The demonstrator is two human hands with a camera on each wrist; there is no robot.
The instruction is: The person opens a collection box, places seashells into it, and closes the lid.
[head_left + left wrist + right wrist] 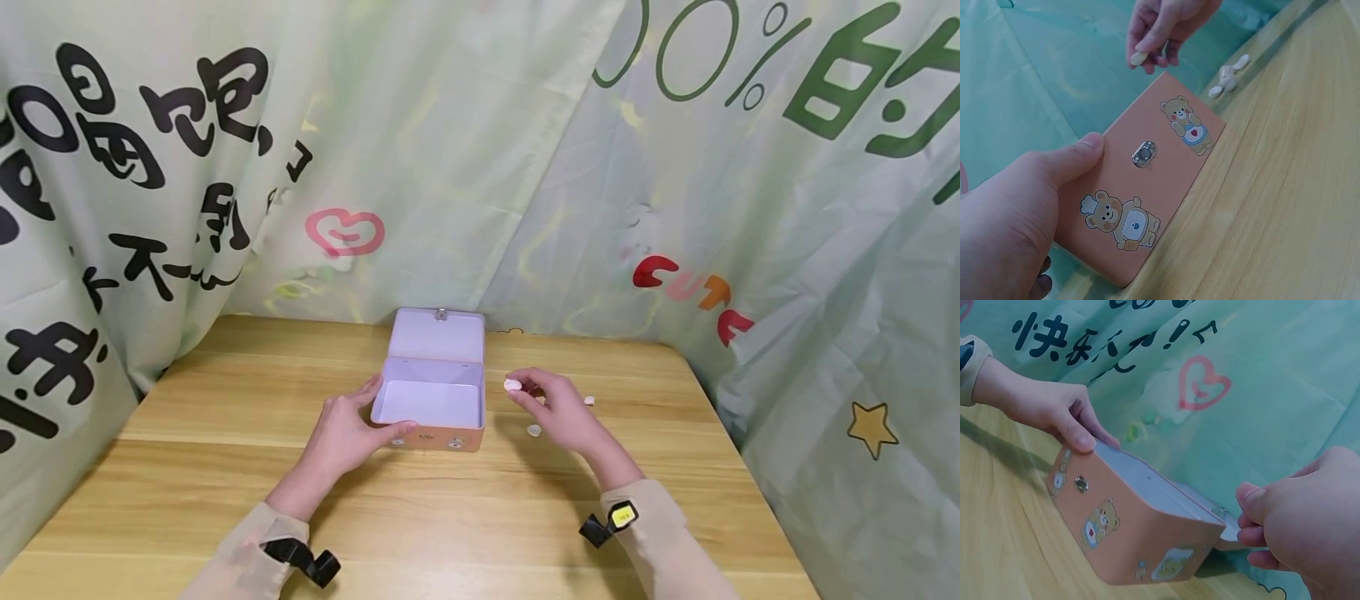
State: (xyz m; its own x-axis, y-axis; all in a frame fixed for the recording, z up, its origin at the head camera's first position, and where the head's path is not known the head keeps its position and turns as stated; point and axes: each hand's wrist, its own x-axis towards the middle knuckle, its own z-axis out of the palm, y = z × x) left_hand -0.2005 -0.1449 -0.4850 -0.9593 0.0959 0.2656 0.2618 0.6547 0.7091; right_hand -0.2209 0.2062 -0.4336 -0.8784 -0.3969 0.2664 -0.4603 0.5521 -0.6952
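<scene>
An orange tin box (438,439) with a lavender inside stands on the wooden table, its hinged lid (437,335) raised at the back. Bear pictures and a metal clasp plate (1144,154) mark its front. My left hand (347,429) grips the box's left end, thumb on the front wall and fingers along the side. To the right of the box, my right hand (553,404) pinches a small whitish oval piece (1139,58) between thumb and fingers, above the table. That piece is hidden behind the hand in the right wrist view.
Several similar whitish pieces (1227,79) lie on the table under and beside my right hand; one piece (534,431) shows just left of the palm. A printed curtain (450,167) hangs behind the table (420,533) and down both sides.
</scene>
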